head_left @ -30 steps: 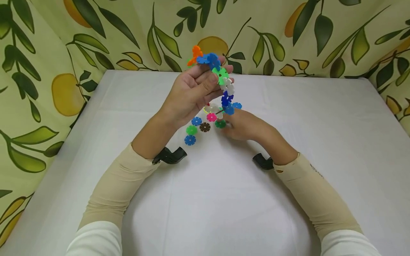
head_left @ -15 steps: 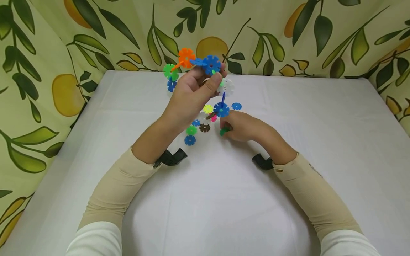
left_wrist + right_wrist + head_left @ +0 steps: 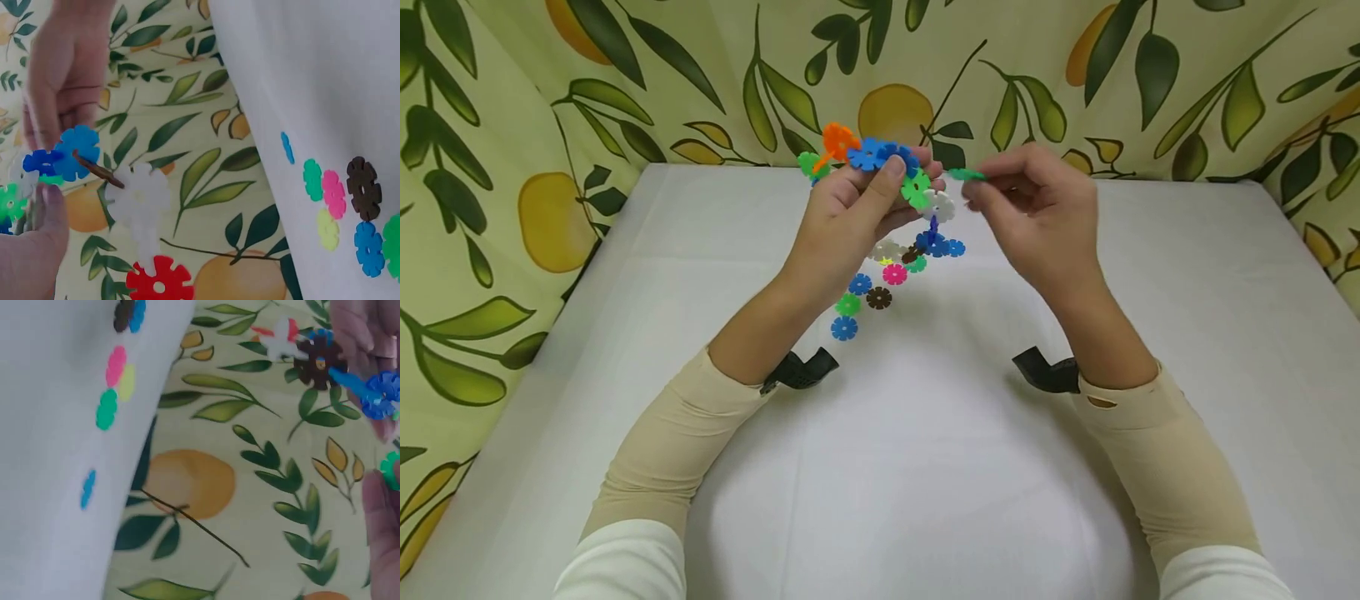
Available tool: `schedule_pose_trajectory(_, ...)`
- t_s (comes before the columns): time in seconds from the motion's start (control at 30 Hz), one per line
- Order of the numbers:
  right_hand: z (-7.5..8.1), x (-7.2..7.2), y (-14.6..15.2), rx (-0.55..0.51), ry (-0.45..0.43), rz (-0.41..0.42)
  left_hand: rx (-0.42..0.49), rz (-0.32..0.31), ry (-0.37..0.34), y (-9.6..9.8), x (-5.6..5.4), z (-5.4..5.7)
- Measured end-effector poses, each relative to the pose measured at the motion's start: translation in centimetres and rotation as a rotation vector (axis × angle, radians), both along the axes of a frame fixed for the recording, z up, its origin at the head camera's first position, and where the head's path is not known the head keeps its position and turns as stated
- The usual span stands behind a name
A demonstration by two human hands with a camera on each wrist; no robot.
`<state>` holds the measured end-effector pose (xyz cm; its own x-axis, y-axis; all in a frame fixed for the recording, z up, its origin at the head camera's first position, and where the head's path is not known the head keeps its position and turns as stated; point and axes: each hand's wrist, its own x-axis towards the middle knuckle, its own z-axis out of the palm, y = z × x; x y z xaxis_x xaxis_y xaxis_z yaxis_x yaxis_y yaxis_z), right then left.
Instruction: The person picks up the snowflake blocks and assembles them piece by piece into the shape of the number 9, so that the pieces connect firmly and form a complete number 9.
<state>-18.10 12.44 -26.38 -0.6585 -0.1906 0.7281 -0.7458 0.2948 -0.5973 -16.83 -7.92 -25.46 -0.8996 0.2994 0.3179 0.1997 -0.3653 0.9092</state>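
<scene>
My left hand (image 3: 842, 229) pinches a chain of interlocking plastic snowflake discs, raised above the table. The thumb lies on a blue disc (image 3: 895, 157) of the chain. From there the chain runs left to an orange disc (image 3: 839, 142) and a light green one, partly behind the hand. On the other side it hangs through a light green disc (image 3: 916, 190) and a white disc (image 3: 937, 206) down to blue and brown ones. A red disc (image 3: 160, 281) shows at its end in the left wrist view. My right hand (image 3: 1048, 225) pinches a single green disc (image 3: 967, 175) just right of the chain.
Several loose discs lie on the white table (image 3: 880, 467) below the chain, among them a pink disc (image 3: 894, 274), a brown disc (image 3: 879, 297) and a blue disc (image 3: 844, 328). A leaf-and-fruit patterned curtain (image 3: 1045, 50) hangs behind the table's far edge.
My right hand has picked up the green disc from the table and raised it to beside the chain. The left hand has turned the chain but stays in nearly the same place.
</scene>
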Motion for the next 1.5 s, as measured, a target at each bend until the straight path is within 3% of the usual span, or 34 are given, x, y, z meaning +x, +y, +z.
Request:
schedule_pose_trajectory(0.1,0.9,0.8,-0.3,-0.021,0.196,-0.094,-0.035,0.012,0.005,0.1,-0.1,-0.2)
schedule_pose_trajectory(0.23,1.4,1.7,-0.8,0.12,0.417,-0.165,-0.124,0.058,0.09,0.3,0.0,-0.6)
schedule_pose_trajectory(0.33,1.4,2.2,-1.3,0.192,0.514,-0.168,-0.148,0.08,0.148,0.5,0.3,-0.8)
schedule_pose_trajectory(0.6,1.2,2.8,-1.8,0.185,0.569,-0.186,-0.156,0.113,0.283,1.1,0.9,-0.9)
schedule_pose_trajectory(0.73,1.2,2.9,-2.1,0.199,0.606,-0.193,-0.202,0.103,0.283,1.1,1.3,-0.9)
schedule_pose_trajectory(0.83,1.1,3.0,-2.4,0.198,0.651,-0.175,-0.211,0.126,0.209,1.1,1.5,-0.8)
schedule_pose_trajectory(0.93,0.8,3.3,-3.0,0.23,0.707,-0.147,-0.127,0.147,0.093,1.1,1.5,-0.5)
schedule_pose_trajectory(1.03,0.5,3.6,-3.6,0.271,0.749,-0.13,0.019,0.131,-0.012,1.4,1.7,-0.4)
schedule_pose_trajectory(1.13,0.3,3.8,-4.0,0.281,0.775,-0.156,0.156,0.109,-0.058,1.8,2.1,-0.5)
schedule_pose_trajectory(1.2,0.3,4.0,-4.2,0.28,0.789,-0.173,0.236,0.124,-0.055,2.3,2.4,-0.7)
schedule_pose_trajectory(1.3,0.2,4.4,-4.5,0.281,0.801,-0.177,0.312,0.176,0.019,3.0,2.8,-1.2)
schedule_pose_trajectory(1.4,0.2,4.7,-4.6,0.279,0.809,-0.172,0.356,0.218,0.099,3.7,3.2,-1.7)
schedule_pose_trajectory(1.5,0.1,4.8,-4.7,0.263,0.813,-0.164,0.382,0.218,0.123,4.0,3.4,-2.0)
